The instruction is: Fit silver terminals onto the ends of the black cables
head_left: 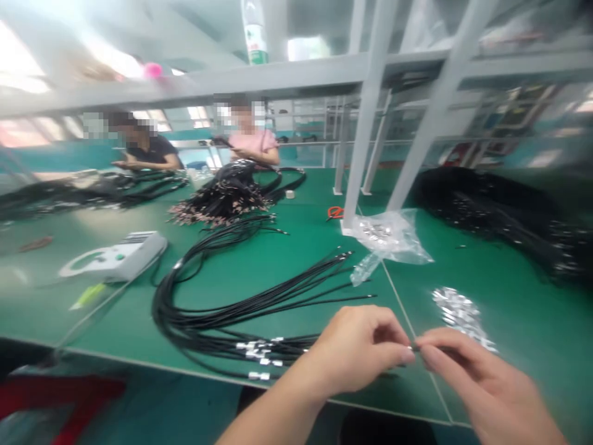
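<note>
My left hand (359, 349) is closed in a pinch over the green table's (278, 259) front edge, gripping the end of a thin black cable. My right hand (467, 364) meets it fingertip to fingertip, pinching something small at the cable tip that I cannot make out. A bundle of black cables (222, 315) loops on the table just left of my hands, some ends carrying small silver connectors (259, 353). A loose pile of small silver metal parts (458, 312) lies right behind my right hand.
A clear plastic bag of metal parts (389, 238) lies by a grey frame post (364, 136). A white device (118, 256) sits at left. More cable heaps (222, 198) lie further back and at right (504, 216). Two people sit across the table.
</note>
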Demonstrator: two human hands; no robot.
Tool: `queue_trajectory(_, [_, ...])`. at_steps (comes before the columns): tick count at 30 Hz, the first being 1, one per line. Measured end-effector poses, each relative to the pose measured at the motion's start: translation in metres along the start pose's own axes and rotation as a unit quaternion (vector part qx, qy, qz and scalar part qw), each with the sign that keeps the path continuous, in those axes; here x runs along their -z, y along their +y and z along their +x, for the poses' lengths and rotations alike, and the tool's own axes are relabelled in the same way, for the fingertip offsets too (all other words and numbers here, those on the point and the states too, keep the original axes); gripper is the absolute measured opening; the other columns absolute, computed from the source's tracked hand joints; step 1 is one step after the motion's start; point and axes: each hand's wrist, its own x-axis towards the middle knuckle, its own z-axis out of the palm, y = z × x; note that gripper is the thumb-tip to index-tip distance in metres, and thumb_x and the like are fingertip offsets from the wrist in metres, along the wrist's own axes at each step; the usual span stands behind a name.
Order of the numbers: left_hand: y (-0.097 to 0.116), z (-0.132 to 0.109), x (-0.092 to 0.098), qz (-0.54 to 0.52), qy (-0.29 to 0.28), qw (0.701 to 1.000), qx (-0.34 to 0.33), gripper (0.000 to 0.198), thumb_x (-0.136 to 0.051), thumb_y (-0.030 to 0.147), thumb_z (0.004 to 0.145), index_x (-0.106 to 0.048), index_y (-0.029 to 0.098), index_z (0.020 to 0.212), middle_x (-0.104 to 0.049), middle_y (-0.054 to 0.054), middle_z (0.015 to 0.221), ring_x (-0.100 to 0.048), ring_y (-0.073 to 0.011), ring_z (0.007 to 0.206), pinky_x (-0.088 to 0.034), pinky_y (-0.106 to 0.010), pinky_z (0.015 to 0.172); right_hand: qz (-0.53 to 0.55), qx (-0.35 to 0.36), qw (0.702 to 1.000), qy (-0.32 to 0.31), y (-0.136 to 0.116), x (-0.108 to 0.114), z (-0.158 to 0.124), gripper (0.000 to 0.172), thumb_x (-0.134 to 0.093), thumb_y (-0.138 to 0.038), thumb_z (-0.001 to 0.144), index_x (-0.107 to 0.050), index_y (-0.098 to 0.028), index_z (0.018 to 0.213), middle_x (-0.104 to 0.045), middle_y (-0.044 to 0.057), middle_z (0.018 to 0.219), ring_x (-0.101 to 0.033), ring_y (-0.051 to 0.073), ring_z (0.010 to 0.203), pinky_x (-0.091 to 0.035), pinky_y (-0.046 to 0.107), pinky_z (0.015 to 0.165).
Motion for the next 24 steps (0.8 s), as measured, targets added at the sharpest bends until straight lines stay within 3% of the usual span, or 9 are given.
queue_trajectory(6, [-0.019,-0.030,0.020,0.206,0.049,0.977,0.005,0.004,-0.064,0.025,0.078,-0.061,0.023,0.078,-0.060,0.005,0.083,-0.055,-0.0116,0.081,-0.041,-0.021,0.072,-0.057,-0.110,0.991,0.050,0.023,-0.001,0.009,0.038,-0.058,-0.063,0.063,-0.065,-0.028,0.079,-0.063,0.003,0.073,-0.056,0.022,0.068,-0.047,0.032,0.065])
queue_trajectory(11, [-0.050,-0.078,0.064,0.390,0.062,0.915,0.087,0.007,-0.058,0.013,0.079,-0.059,0.020,0.075,-0.059,0.001,0.090,-0.051,-0.0163,0.089,-0.038,-0.029,0.079,-0.004,-0.115,0.993,-0.013,0.033,-0.003,0.019,0.042,-0.056,-0.065,0.064,-0.061,-0.025,0.075,-0.056,0.002,0.067,-0.051,0.021,0.067,-0.040,0.032,0.063])
queue_trajectory(16, [-0.062,-0.109,0.105,0.434,0.050,0.881,0.181,0.010,-0.055,0.015,0.079,-0.063,0.021,0.078,-0.060,-0.001,0.091,-0.051,-0.0183,0.090,-0.039,-0.030,0.081,0.014,-0.099,0.990,-0.098,0.049,0.001,0.020,0.035,-0.056,-0.057,0.073,-0.062,-0.023,0.080,-0.052,0.001,0.066,-0.047,0.017,0.066,-0.038,0.029,0.062])
queue_trajectory(19, [-0.055,-0.090,0.104,0.420,0.057,0.887,0.185,0.015,-0.053,0.022,0.081,-0.062,0.025,0.093,-0.061,0.000,0.097,-0.053,-0.0186,0.093,-0.040,-0.030,0.082,-0.040,-0.086,0.985,-0.142,0.051,0.017,0.025,0.036,-0.055,-0.053,0.075,-0.061,-0.024,0.096,-0.053,0.000,0.068,-0.049,0.017,0.064,-0.040,0.029,0.061])
queue_trajectory(21, [-0.051,-0.059,0.089,0.416,0.074,0.893,0.155,0.016,-0.048,0.024,0.085,-0.060,0.026,0.095,-0.061,0.000,0.098,-0.054,-0.0180,0.094,-0.041,-0.028,0.079,-0.100,-0.074,0.988,-0.087,0.049,0.034,0.034,0.039,-0.052,-0.051,0.077,-0.057,-0.023,0.104,-0.055,-0.001,0.068,-0.051,0.017,0.063,-0.040,0.030,0.062])
queue_trajectory(24, [-0.051,-0.001,0.056,0.428,0.070,0.894,0.113,0.016,-0.045,0.023,0.086,-0.058,0.026,0.095,-0.060,0.000,0.098,-0.055,-0.0182,0.095,-0.041,-0.028,0.076,-0.196,-0.049,0.978,0.048,0.048,0.063,0.055,0.032,-0.047,-0.047,0.080,-0.058,-0.021,0.094,-0.060,0.002,0.072,-0.054,0.018,0.064,-0.041,0.030,0.062])
